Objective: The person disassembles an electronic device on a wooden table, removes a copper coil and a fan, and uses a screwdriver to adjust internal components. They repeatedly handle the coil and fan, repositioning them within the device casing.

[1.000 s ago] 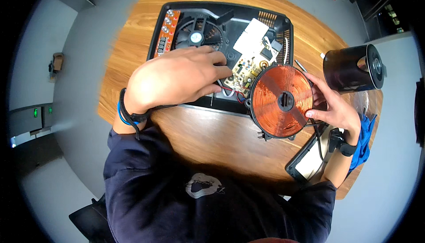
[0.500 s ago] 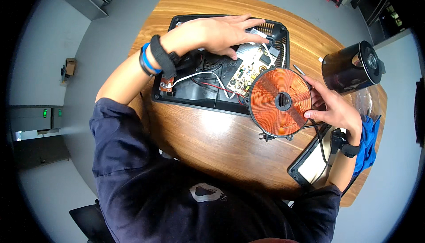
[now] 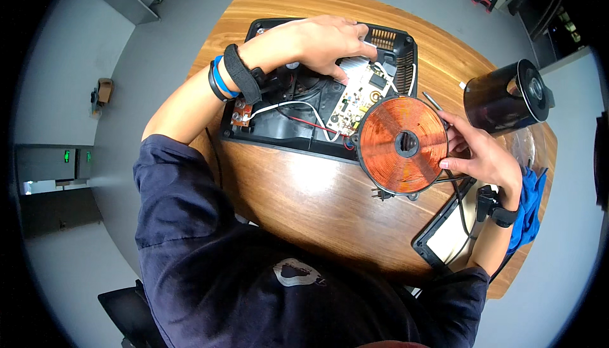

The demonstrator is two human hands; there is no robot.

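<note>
A black induction cooker base point(image 3: 285, 142) lies open on the table, with a circuit board point(image 3: 353, 104), a small red-brown board point(image 3: 241, 112) and red, white and black wires inside. My left hand point(image 3: 330, 45) reaches over its far side, thumb and fingers bent around the silver finned heat sink point(image 3: 355, 68) on the board; part of the grip is hidden under the palm. In my right hand point(image 3: 479, 151), the round copper coil point(image 3: 387, 158) is held by its right edge, thumb on top. The coil overlaps the base's near right corner and covers part of the board.
To the right lies a black cylindrical pot point(image 3: 501, 97) on its side. Nearer me are a black-framed panel point(image 3: 444, 240), a dark cable, a plug point(image 3: 382, 194) and a blue cloth point(image 3: 530, 212). A pen-like tool point(image 3: 431, 101) shows beyond the coil.
My left hand's spread fingers have curled in around the heat sink. My right hand keeps the coil in nearly the same place.
</note>
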